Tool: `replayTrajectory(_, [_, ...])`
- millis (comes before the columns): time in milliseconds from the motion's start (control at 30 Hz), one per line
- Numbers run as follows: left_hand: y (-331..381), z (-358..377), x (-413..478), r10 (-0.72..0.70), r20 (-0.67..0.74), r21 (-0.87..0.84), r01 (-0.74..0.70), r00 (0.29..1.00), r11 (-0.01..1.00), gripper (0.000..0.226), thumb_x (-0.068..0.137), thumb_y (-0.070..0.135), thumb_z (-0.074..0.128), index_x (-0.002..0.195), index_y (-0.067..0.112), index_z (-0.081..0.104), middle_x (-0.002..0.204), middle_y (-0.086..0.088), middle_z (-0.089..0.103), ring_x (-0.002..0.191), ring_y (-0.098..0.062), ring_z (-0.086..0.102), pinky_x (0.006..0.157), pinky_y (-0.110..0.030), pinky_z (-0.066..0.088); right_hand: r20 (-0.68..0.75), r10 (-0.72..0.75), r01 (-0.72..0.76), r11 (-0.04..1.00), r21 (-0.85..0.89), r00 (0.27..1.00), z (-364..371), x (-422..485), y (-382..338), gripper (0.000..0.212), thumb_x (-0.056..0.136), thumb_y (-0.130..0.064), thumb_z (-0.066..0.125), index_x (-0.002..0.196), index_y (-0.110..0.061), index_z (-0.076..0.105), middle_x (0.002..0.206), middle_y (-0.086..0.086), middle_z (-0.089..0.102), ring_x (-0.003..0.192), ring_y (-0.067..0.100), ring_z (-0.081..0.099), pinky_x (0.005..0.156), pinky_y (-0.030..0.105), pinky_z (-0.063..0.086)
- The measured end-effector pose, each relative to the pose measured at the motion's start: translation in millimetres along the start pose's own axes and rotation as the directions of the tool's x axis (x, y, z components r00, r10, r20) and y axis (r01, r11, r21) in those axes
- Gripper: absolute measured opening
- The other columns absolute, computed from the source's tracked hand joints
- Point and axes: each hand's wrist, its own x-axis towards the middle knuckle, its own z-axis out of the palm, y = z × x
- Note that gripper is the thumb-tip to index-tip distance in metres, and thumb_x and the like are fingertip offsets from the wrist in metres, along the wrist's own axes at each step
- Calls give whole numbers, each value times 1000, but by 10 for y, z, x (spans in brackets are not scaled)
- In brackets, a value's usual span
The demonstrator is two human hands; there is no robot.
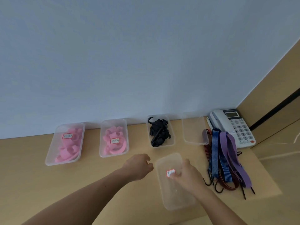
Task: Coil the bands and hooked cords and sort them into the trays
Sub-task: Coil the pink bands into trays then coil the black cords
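sorting is partly done: the step in hand looks like readying an empty clear plastic tray [177, 197] at the front of the tan wooden table [97, 184]. the right hand [186, 174] reaches into it, its grip holding nothing i can make out, bent fingertips resting on the red-edged white label [170, 173] on the tray floor. the left hand [139, 166] is curled just beside the tray's left rim; i cannot tell whether its grip catches the rim

still loose, just right of this tray, lie the blue striped hooked cords [215, 153], a flat purple band [230, 148] and a dark red hooked cord [227, 186], overlapping, so the next move likely calls for lifting one free without snagging hooks, then coiling it

behind stand two clear trays of pink bands [52, 158] [103, 153], a clear tray of black hooked cords [162, 146], another empty clear tray [194, 129] and a grey desk telephone [237, 125] touching the pile
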Motion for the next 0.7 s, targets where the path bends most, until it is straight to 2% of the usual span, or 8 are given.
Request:
replayTrajectory(100, [43,-83,59,-53,6,-119,54,999,991,31,93,36,46,99,12,66,104,-4,69,96,-26,65,80,-36,52,54,-139,123,967,223,989,-225,33,-81,41,72,-59,67,92,-31,43,90,-10,59,78,5,59,61,23,44])
replayTrajectory(167, [84,-152,117,-66,-19,-310,57,998,949,32,95,35,45,87,10,64,92,-5,72,83,-25,70,71,-34,54,-14,-180,173,915,365,984,-386,139,-215,34,78,-56,66,93,-32,47,89,-8,62,76,5,62,63,23,47])
replayTrajectory(233, [158,-254,193,-66,-104,-440,13,992,898,30,97,32,45,81,12,60,83,-1,72,69,-19,71,66,-33,54,-90,-175,196,861,469,981,-523,314,-372,31,81,-53,66,92,-30,49,84,-7,64,68,5,60,62,24,45])
replayTrajectory(300, [223,-376,318,-89,-206,-506,-29,975,862,28,98,28,46,81,9,58,80,-5,72,62,-18,67,68,-39,56,-130,-163,207,831,516,978,-612,517,-534,31,82,-51,67,90,-27,49,79,-5,63,61,7,55,60,25,41])
replayTrajectory(367, [260,-495,469,-134,-281,-503,-27,950,864,29,98,26,47,80,6,57,82,-12,71,63,-20,63,70,-43,56,-149,-174,226,840,493,973,-652,735,-674,28,84,-49,67,89,-28,48,81,-7,62,67,7,57,61,25,40])
replayTrajectory(433, [264,-597,630,-150,-318,-394,14,936,919,32,99,26,44,74,10,56,79,-13,68,65,-21,56,64,-39,50,-140,-189,232,864,448,972,-679,942,-792,27,86,-47,65,88,-28,47,88,-13,60,78,0,56,62,20,39])
replayTrajectory(533, [241,-674,858,-186,-306,-302,90,934,949,38,100,26,41,63,16,46,62,-2,50,59,-17,43,55,-31,33,-118,-198,229,891,393,973,-704,1209,-916,28,88,-45,64,82,-27,43,86,-14,57,76,0,53,59,16,34])
replayTrajectory(700, [237,-579,1186,-291,-239,-318,209,926,925,35,98,23,41,64,18,46,63,2,48,60,-15,45,54,-27,36,-52,-170,177,903,392,984,-636,1468,-921,28,91,-46,59,85,-21,47,83,-6,58,74,15,59,65,37,53])
